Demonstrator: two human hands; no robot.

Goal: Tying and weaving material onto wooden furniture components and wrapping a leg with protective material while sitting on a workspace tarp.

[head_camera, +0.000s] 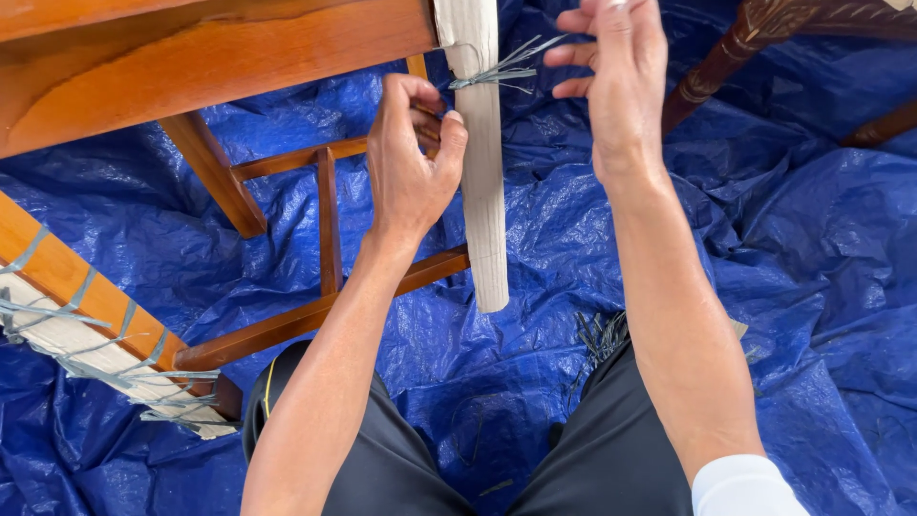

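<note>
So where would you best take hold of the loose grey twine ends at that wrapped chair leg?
Probably at the free strands of the twine, just right of the knot, coming from the right, where the right hand is. They fan out clear of the cardboard-wrapped leg, while the left hand covers the left side.

Left hand (411,158) curled shut; right hand (611,72) raised, fingers seemingly pinching

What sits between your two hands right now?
In the head view, the pale wrapped chair leg stands between the left hand and right hand, with grey twine tied around it.
</note>
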